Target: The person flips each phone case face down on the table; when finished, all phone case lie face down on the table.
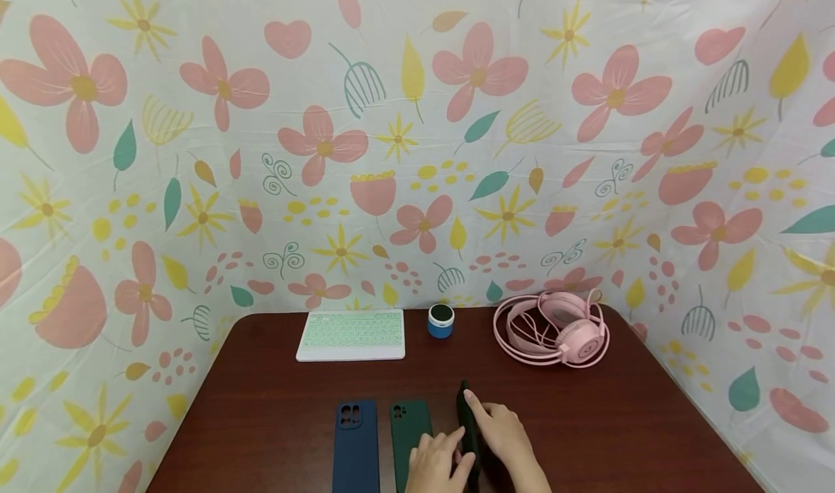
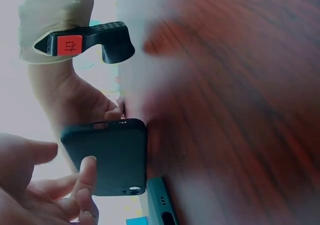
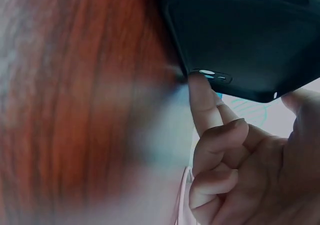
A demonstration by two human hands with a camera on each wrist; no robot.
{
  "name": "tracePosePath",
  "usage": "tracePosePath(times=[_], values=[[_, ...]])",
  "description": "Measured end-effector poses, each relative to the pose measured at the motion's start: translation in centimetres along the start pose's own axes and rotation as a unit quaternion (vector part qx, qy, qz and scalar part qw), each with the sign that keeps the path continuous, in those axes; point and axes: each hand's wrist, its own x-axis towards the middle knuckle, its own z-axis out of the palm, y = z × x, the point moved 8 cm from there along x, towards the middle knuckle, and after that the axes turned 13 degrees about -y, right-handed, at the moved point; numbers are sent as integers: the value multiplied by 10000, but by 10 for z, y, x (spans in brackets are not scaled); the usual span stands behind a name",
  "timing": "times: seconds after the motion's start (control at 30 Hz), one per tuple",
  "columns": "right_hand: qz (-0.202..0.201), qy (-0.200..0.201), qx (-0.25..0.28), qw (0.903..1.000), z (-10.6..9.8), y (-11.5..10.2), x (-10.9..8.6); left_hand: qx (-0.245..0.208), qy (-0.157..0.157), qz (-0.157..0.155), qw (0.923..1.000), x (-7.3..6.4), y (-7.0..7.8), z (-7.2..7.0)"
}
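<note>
A black phone case (image 1: 466, 415) stands on its long edge near the front of the table. My right hand (image 1: 505, 435) pinches its far end; the right wrist view shows the index finger at the camera cutout and the thumb at the case's other edge (image 3: 240, 40). On the opposite side is my left hand (image 1: 433, 465), its index finger extended to the back of the case (image 2: 120, 155). Left of it lie a dark green phone case (image 1: 409, 428), partly covered by the left hand, and a blue phone case (image 1: 356, 449).
Along the back of the brown table (image 1: 261, 406) are a white keyboard (image 1: 352, 335) with green keys, a small blue-and-white cylinder (image 1: 441, 322) with a dark top, and pink headphones (image 1: 580, 341) with a coiled cable. Behind hangs a flower-patterned cloth (image 1: 391, 225).
</note>
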Motion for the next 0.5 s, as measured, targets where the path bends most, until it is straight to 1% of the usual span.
tracePosePath(times=[0.07,0.23,0.37,0.5], values=[[-138,143,-11,9998,-3,-2,0,65,-18,-105,9999,0,-2,0],[-455,555,-48,9974,-9,-6,-1,129,-173,-371,9991,4,-9,3],[-538,742,-56,9958,-11,-8,-2,181,-237,-417,9987,5,-13,6],[-564,860,-92,9947,-12,-8,-3,273,-257,-378,9986,4,-16,10]])
